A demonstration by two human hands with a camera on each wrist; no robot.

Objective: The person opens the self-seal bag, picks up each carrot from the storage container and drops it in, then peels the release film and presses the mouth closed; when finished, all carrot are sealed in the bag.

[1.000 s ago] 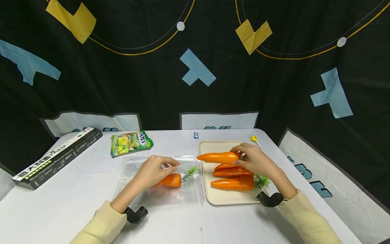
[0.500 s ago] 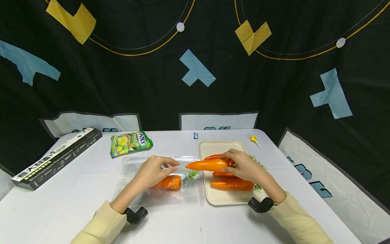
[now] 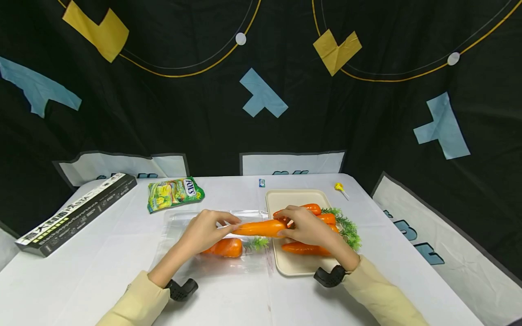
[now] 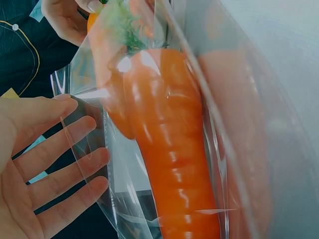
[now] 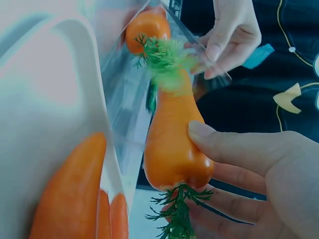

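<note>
My left hand point(image 3: 205, 232) pinches the upper layer of a clear plastic bag point(image 3: 248, 265) between thumb and fingertips, lifting its mouth. Inside lies one orange carrot point(image 4: 172, 134), its green top point(image 3: 257, 243) toward the mouth on the right. My right hand point(image 3: 303, 226) grips another carrot point(image 5: 174, 139) by its thick end, thumb on one side and fingers on the other. Its narrow end reaches into the raised bag mouth, near my left fingertips, above the carrot lying inside. Green leaves point(image 5: 179, 211) stick out of the held carrot behind my right fingers.
A beige tray point(image 3: 285, 268) right of the bag bears several more carrots point(image 3: 303, 248) with green tops. Behind stand a green candy bag point(image 3: 175, 192), a small blue-green packet point(image 3: 262, 183) and a yellow lollipop point(image 3: 339, 186). A long black box point(image 3: 77, 213) lies at left.
My right hand has carried the carrot left and slightly down, from above the tray to the bag's mouth. My left hand keeps its place at the bag's edge.
</note>
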